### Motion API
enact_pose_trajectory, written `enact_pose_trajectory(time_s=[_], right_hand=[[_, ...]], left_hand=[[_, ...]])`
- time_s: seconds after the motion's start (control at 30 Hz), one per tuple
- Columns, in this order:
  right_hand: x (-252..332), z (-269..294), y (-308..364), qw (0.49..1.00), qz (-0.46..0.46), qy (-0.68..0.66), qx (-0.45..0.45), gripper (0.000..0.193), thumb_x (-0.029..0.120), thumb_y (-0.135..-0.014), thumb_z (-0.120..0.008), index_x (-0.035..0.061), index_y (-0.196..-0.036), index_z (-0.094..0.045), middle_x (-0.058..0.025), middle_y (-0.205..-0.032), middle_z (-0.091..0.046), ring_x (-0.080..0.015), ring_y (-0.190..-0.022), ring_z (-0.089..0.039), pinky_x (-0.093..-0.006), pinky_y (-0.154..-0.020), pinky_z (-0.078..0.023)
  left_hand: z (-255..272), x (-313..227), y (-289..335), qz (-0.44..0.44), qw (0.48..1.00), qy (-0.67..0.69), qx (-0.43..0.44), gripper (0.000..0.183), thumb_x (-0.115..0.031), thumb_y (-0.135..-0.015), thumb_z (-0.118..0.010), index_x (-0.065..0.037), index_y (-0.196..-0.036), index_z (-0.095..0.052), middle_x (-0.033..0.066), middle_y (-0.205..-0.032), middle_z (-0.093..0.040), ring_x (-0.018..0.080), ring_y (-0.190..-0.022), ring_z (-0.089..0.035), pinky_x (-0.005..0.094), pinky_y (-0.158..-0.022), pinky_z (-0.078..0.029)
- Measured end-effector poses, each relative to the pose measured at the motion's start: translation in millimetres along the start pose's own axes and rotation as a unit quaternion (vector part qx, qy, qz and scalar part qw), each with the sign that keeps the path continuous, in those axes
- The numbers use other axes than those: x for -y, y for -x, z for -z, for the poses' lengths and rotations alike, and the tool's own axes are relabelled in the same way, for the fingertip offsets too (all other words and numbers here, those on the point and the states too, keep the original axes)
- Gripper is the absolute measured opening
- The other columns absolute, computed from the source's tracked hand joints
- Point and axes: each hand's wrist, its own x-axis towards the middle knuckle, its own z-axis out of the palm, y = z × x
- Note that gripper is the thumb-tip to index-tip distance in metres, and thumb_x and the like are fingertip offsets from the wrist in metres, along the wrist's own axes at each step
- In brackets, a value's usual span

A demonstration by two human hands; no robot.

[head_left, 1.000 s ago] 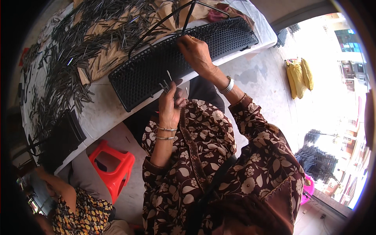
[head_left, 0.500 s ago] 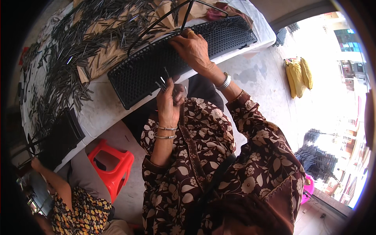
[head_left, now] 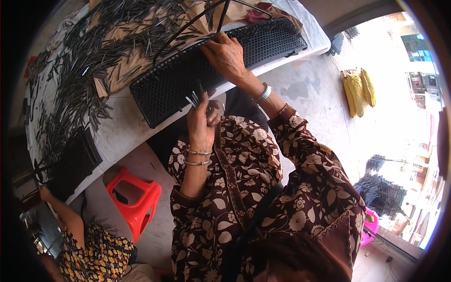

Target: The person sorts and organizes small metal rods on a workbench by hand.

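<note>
My left hand (head_left: 202, 123), with two bangles on the wrist, is shut on a small bunch of thin dark metal pins (head_left: 193, 97) held upright at the near edge of a long black perforated tray (head_left: 268, 40). My right hand (head_left: 226, 54), a watch on its wrist, lies palm down on the middle of that tray, fingertips pressed to the holes; whether it pinches a pin I cannot tell. The tray sits slantwise on a white table (head_left: 123, 134).
A big heap of loose dark pins (head_left: 77, 82) covers brown paper (head_left: 134, 63) behind the tray. A second black tray (head_left: 73, 162) lies at the table's left end, where another person (head_left: 89, 249) reaches up. A red plastic stool (head_left: 137, 199) stands below; yellow sacks (head_left: 358, 89) lie on the floor.
My right hand has crept a little along the tray. My left hand keeps the pins almost still. The other person's arm has risen toward the table's left end.
</note>
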Motion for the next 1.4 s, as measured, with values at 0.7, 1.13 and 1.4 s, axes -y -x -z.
enact_pose_trajectory(time_s=[0.7, 1.13, 1.4], right_hand=[[18.7, 67.2, 22.7, 0.848, -0.157, -0.394, 0.318, 0.028, 0.020, -0.090, -0.065, -0.0023, -0.107, -0.067, -0.0102, -0.091, -0.068, -0.0138, -0.083, -0.063, -0.0284, -0.069, -0.049], [2.0, 33.0, 22.0, 0.977, -0.125, -0.160, -0.068, 0.015, 0.011, -0.088, -0.064, 0.0004, -0.095, -0.057, -0.0163, -0.084, -0.066, -0.0303, -0.071, -0.064, -0.0361, -0.063, -0.050], [-0.5, 25.5, 26.4, 0.998, -0.059, -0.013, -0.035, 0.015, 0.015, -0.087, -0.066, 0.0090, -0.101, -0.066, -0.0144, -0.098, -0.061, -0.0316, -0.083, -0.063, -0.0386, -0.068, -0.050]], left_hand=[[-9.3, -2.5, 3.9, -0.004, 0.996, -0.069, 0.051, 0.036, -0.029, -0.097, -0.059, 0.000, -0.119, -0.061, 0.0106, -0.084, -0.067, 0.0016, -0.051, -0.032, 0.0185, -0.046, -0.025], [-10.5, 3.5, -5.9, -0.004, 0.999, -0.040, -0.022, 0.028, -0.020, -0.101, -0.050, 0.004, -0.115, -0.057, 0.0108, -0.084, -0.063, 0.0106, -0.064, -0.050, 0.0244, -0.055, -0.039], [-1.1, 0.2, -5.6, 0.020, 0.999, -0.020, 0.018, 0.032, -0.023, -0.101, -0.052, 0.004, -0.119, -0.053, 0.0095, -0.082, -0.062, 0.0121, -0.066, -0.053, 0.0244, -0.052, -0.039]])
